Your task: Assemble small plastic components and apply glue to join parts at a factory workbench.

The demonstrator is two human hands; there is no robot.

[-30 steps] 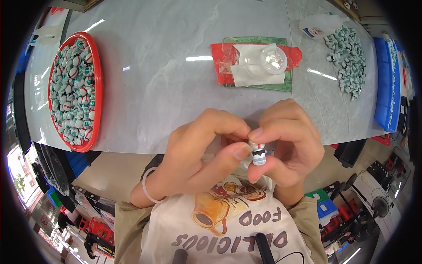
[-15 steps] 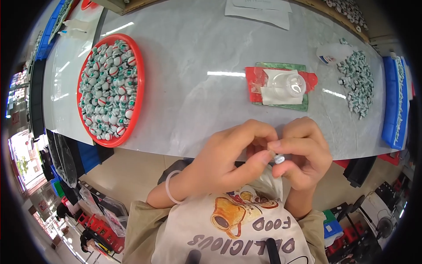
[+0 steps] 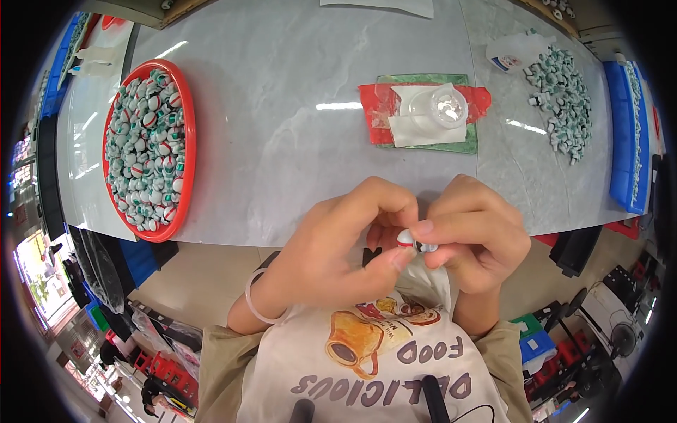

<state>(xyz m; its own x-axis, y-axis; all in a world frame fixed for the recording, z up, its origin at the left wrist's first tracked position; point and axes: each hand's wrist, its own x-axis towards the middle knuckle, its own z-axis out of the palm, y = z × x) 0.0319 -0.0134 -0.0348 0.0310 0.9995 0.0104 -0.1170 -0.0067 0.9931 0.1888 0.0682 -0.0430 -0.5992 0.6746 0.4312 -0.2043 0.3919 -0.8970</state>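
Above the near table edge, my left hand (image 3: 342, 236) pinches a small white round cap-like piece (image 3: 405, 238) with a red stripe. Close against it is a small white-and-dark part (image 3: 427, 247), held between thumb and fingers of my right hand (image 3: 483, 233). The two pieces meet or nearly meet; whether they are joined I cannot tell. Beyond my hands, a clear round plastic cup (image 3: 449, 106) rests on white paper (image 3: 416, 137), over a red sheet (image 3: 482, 101) and a green mat (image 3: 462, 148).
A red oval basin (image 3: 189, 148) full of white, red and green pieces stands at left. To the right lie a heap of small green-and-white parts (image 3: 568, 106), a white bottle (image 3: 509, 53) and a blue bin (image 3: 624, 162). White paper (image 3: 395, 5) lies at the far edge.
The view has shifted, so the table things sit further left and higher. My hands have parted slightly at the fingertips, and the red-striped piece now shows in my left fingers.
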